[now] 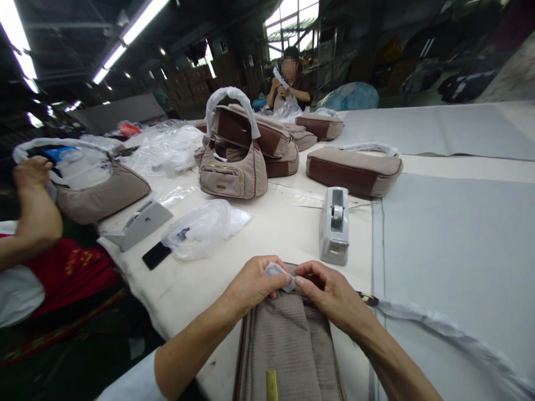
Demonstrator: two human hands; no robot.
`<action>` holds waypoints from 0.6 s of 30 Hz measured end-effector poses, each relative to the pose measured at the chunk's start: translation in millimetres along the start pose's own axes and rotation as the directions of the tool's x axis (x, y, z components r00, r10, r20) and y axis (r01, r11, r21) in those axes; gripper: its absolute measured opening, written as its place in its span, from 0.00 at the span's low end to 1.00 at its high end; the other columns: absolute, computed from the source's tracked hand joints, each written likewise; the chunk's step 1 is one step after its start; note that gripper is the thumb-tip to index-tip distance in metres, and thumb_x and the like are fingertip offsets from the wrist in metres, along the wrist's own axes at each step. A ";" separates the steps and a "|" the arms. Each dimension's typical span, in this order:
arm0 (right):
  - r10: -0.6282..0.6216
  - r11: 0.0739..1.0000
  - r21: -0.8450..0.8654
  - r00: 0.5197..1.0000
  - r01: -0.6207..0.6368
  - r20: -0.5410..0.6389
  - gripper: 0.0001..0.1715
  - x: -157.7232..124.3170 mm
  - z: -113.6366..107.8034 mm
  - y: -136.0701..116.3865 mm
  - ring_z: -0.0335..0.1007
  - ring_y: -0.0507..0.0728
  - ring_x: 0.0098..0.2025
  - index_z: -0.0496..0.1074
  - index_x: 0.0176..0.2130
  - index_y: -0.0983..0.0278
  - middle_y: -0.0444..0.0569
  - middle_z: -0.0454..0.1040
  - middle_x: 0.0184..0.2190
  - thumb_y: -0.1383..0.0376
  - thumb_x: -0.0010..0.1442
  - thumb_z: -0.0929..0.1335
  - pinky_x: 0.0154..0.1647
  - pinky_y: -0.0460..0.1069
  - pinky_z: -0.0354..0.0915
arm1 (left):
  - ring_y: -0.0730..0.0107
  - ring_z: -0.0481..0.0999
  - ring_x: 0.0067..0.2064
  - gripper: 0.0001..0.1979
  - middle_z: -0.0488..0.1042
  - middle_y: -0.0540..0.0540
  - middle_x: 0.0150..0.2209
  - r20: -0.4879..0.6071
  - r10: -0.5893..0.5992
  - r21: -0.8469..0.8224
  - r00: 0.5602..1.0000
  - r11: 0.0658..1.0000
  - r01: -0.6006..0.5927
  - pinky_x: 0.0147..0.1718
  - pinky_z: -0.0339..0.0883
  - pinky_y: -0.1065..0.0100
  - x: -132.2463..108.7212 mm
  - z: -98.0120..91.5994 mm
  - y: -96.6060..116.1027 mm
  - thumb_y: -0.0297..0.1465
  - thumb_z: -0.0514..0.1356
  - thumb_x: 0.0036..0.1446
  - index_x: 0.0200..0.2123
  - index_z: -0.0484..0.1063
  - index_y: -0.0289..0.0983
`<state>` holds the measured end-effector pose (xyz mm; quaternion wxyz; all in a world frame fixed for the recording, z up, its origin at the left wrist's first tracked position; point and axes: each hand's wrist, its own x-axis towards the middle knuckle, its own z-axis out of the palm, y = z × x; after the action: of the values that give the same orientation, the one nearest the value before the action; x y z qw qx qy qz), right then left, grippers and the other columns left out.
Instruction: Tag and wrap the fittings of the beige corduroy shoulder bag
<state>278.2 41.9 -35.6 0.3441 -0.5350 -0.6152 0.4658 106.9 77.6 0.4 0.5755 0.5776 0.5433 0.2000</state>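
Observation:
A taupe fabric handbag [288, 334] lies in front of me, with a brass-coloured plate near its lower edge and a zip along the right side. At its far end my left hand [261, 278] pinches a small piece of white wrapping paper [276, 271]. My right hand [324, 287] meets it there, thumb and fingertips closed on the paper's right end. Beyond my right wrist, a white-wrapped strap [438, 320] with a dark metal clasp [368, 298] trails off to the right.
A grey tape dispenser [334, 228] stands just beyond my hands. Farther off are a standing handbag [234, 172], stacked bags and another bag [355, 167]. To the left lie a plastic bag [204, 228], a phone [156, 255] and a second dispenser [142, 225]. Two co-workers handle items nearby.

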 end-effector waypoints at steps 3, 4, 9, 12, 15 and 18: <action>-0.020 1.000 -0.015 1.000 0.020 0.016 0.15 6.2 1.6 -1.8 0.63 0.53 0.31 0.70 0.29 0.65 0.46 0.69 0.28 0.56 0.57 0.65 0.32 0.47 0.56 | 0.81 0.61 0.17 0.10 0.65 0.56 0.15 0.004 -0.017 0.031 1.000 0.999 0.017 0.15 0.51 0.80 -1.6 -3.4 -1.3 0.35 0.60 0.47 0.31 0.71 0.34; 0.003 1.000 -0.006 1.000 -0.002 0.030 0.15 8.9 1.1 -2.1 0.61 0.52 0.30 0.69 0.27 0.66 0.45 0.68 0.26 0.57 0.56 0.64 0.30 0.47 0.55 | 0.80 0.62 0.17 0.12 0.66 0.55 0.16 0.014 -0.028 0.017 1.000 0.999 0.027 0.14 0.51 0.80 -1.5 -5.0 -1.5 0.36 0.60 0.47 0.32 0.71 0.34; 0.163 0.972 0.127 0.958 -0.197 0.237 0.15 24.5 -9.9 -2.7 0.51 0.48 0.22 0.67 0.25 0.67 0.41 0.60 0.18 0.56 0.51 0.65 0.22 0.45 0.47 | 0.78 0.65 0.17 0.13 0.71 0.51 0.19 0.081 -0.080 -0.070 0.993 0.994 0.086 0.11 0.51 0.80 3.7 -11.8 -1.6 0.39 0.59 0.45 0.28 0.68 0.34; 0.209 0.949 0.168 0.930 -0.268 0.303 0.15 28.8 -16.7 -4.1 0.55 0.49 0.22 0.66 0.27 0.67 0.42 0.63 0.19 0.56 0.51 0.66 0.22 0.44 0.51 | 0.80 0.61 0.15 0.09 0.67 0.53 0.14 0.111 -0.120 -0.024 0.986 0.992 0.124 0.11 0.50 0.80 6.6 -12.9 -2.1 0.35 0.59 0.43 0.25 0.67 0.35; 0.103 0.965 0.194 0.937 -0.175 0.334 0.17 26.1 -18.8 -3.6 0.59 0.50 0.26 0.69 0.35 0.67 0.43 0.67 0.24 0.55 0.55 0.65 0.25 0.44 0.54 | 0.81 0.59 0.14 0.07 0.65 0.54 0.13 0.121 -0.125 0.013 0.985 0.992 0.124 0.11 0.49 0.81 7.3 -11.5 -2.0 0.34 0.58 0.44 0.24 0.66 0.35; 0.001 0.979 0.194 0.944 -0.068 0.331 0.17 22.9 -16.5 0.9 0.55 0.49 0.27 0.70 0.34 0.67 0.42 0.64 0.25 0.55 0.56 0.66 0.26 0.44 0.52 | 0.81 0.58 0.13 0.08 0.63 0.56 0.12 0.092 -0.120 0.046 0.989 0.992 0.116 0.10 0.47 0.81 6.8 -8.6 -0.3 0.35 0.58 0.45 0.26 0.68 0.36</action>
<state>289.3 67.7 -32.7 0.2810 -0.4228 -0.6039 0.6145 101.7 87.3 -0.3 0.5995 0.5649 0.5526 0.1269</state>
